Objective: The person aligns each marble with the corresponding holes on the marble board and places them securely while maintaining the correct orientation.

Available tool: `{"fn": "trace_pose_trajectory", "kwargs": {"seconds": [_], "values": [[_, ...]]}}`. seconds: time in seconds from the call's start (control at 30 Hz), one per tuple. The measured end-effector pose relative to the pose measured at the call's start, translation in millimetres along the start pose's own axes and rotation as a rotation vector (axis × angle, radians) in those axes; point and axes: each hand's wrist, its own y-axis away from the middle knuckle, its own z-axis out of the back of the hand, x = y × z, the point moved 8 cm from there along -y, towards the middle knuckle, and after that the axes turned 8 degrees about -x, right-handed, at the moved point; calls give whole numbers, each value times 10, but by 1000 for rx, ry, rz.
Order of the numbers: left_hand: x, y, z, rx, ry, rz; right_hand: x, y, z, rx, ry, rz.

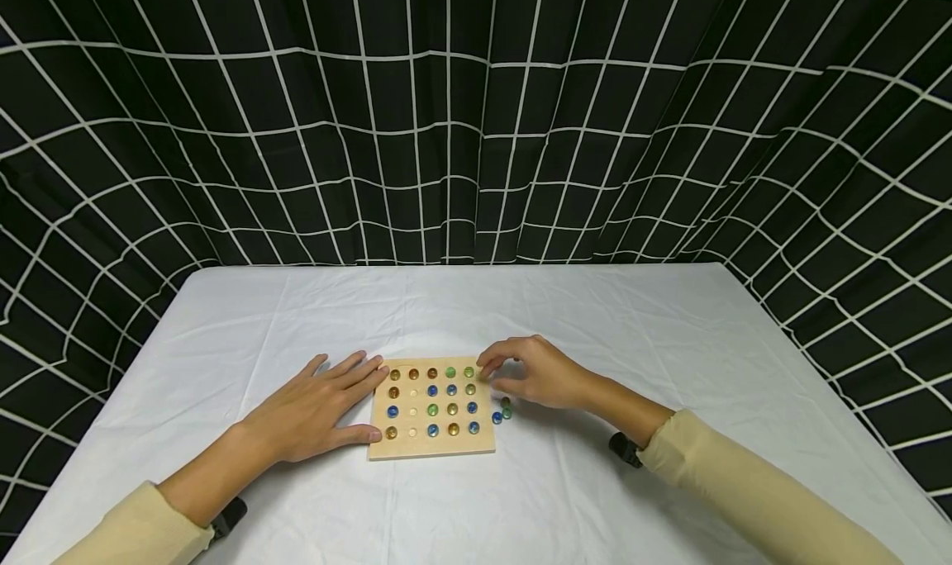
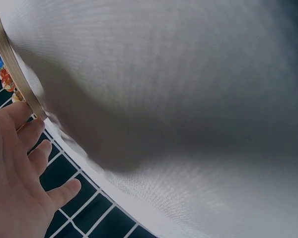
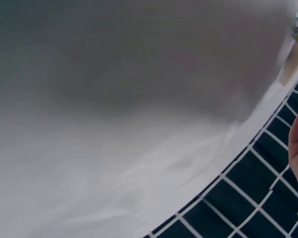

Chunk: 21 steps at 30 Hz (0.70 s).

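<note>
A pale wooden board (image 1: 435,447) with rows of round hollows lies on the white-covered table. Glass marbles (image 1: 452,409) in amber, green and blue sit in most hollows; several hollows in the second column from the left are bare. My left hand (image 1: 316,408) rests against the board's left side, fingers spread, fingertips on its upper left corner and thumb near the lower left. At the upper right corner, my right hand (image 1: 539,373) hovers with bent fingers over the edge, thumb apart from them. No marble is visible in it. The left wrist view shows the board's side edge (image 2: 17,74) by the fingers.
Several loose blue and green marbles (image 1: 506,414) lie on the cloth just right of the board, below the right hand. The white tablecloth (image 1: 595,301) spreads around the board. A black curtain (image 1: 461,119) with a white grid hangs behind the table and at both sides.
</note>
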Motion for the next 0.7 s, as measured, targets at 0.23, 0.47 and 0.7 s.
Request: {"fn": "trace_pose_trajectory", "kwargs": {"seconds": [0.23,0.47,0.7], "values": [[-1,0,-1,4,1,1,-143,174,-40,68,-32,-41],[-1,5,-5,4,3,4,-195,245,-93,93,-54,-18],[-12,1,-2,-3,2,-1,-184,240,-94,79,-38,-12]]}}
